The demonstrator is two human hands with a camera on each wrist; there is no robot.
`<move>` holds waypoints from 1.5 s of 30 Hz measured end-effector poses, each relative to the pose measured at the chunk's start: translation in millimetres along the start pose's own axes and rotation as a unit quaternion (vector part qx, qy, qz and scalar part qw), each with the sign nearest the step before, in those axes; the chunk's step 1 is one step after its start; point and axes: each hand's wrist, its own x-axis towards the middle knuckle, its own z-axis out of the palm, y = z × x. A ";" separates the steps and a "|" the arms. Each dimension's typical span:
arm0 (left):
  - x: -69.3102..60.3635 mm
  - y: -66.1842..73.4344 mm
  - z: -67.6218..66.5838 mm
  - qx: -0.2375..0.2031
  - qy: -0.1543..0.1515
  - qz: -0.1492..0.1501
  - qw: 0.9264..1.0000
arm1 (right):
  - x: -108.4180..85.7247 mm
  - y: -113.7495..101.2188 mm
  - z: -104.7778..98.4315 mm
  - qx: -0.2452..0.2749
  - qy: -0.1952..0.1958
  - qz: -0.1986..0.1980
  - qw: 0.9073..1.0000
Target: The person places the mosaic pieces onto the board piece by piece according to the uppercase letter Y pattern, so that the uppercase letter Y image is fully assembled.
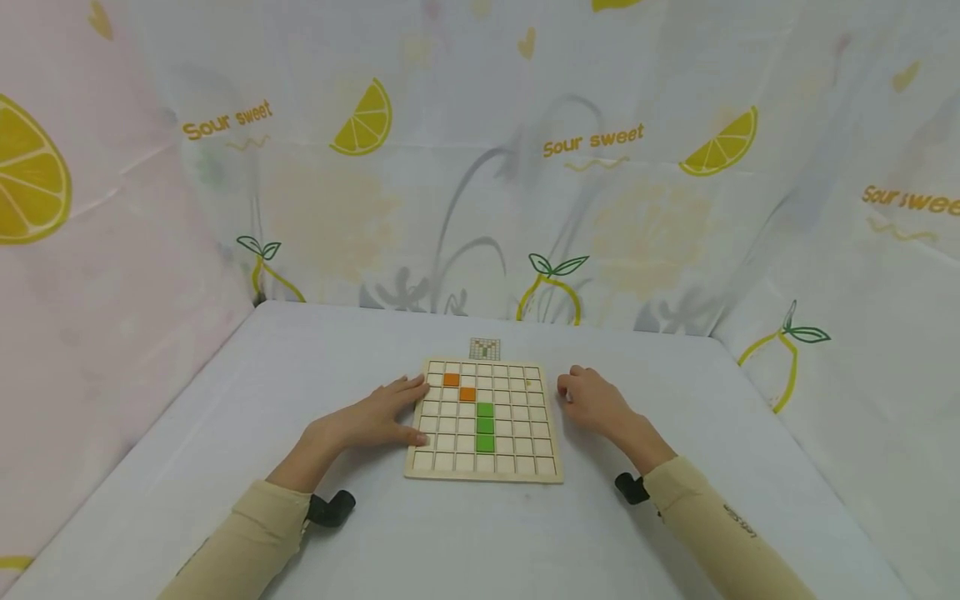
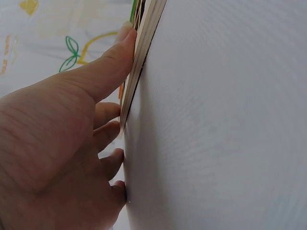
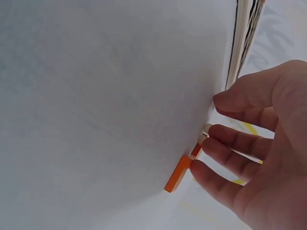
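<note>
A square wooden grid board lies on the table, with two orange tiles running diagonally and three green tiles in a column below them. My left hand rests at the board's left edge, thumb on the lower rim and fingers spread near the upper part. To the right of the board, my right hand is low over the table. Two loose orange tiles show under its fingertips in the right wrist view, with the thumb apart from them. The head view hides these loose tiles behind the hand.
A small pattern card with a Y-shaped coloured design lies just behind the board. The white tabletop is enclosed by lemon-print cloth walls at the back and both sides.
</note>
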 end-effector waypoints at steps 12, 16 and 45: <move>-1.8 1.8 -1.2 -0.004 -0.001 0.001 1.000 | -3.8 1.7 -8.4 -0.002 -0.043 0.009 0.999; -1.6 2.1 -1.3 -0.003 0.000 0.001 1.000 | -6.0 4.9 -7.7 -0.001 -0.046 0.003 0.999; -2.2 4.1 -2.6 0.004 -0.002 0.001 1.000 | -7.2 9.1 -7.5 0.017 -0.028 -0.003 0.999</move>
